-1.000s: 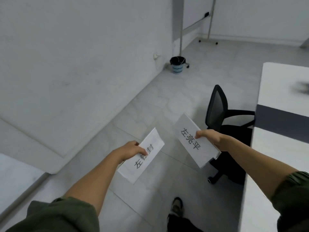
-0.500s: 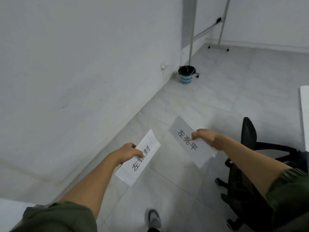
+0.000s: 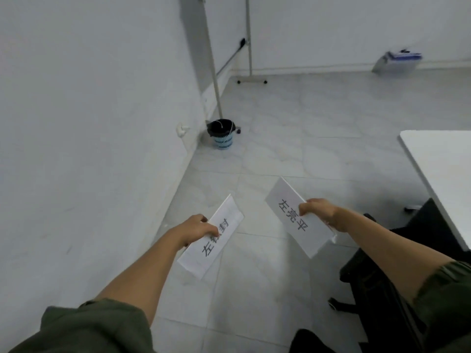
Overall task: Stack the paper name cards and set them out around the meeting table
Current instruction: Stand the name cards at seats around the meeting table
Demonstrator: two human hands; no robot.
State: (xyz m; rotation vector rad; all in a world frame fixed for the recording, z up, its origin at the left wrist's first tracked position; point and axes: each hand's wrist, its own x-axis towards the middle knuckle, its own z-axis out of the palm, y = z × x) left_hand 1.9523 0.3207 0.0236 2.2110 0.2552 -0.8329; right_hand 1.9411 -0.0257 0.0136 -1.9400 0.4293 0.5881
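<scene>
Head view has swung: the table [image 3: 443,169] now sits at the right edge. Left hand [image 3: 196,229] pinches the left card [image 3: 216,238], right hand [image 3: 319,211] the right card [image 3: 288,212], mid-frame, apart. Probably walking to the next seat.

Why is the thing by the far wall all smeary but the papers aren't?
Head view: the box by the far wall is smeared, likely because the camera is moving; the left card and right card are close and look fairly sharp, though the left hand covers one character; light is soft, shadows faint.
</scene>
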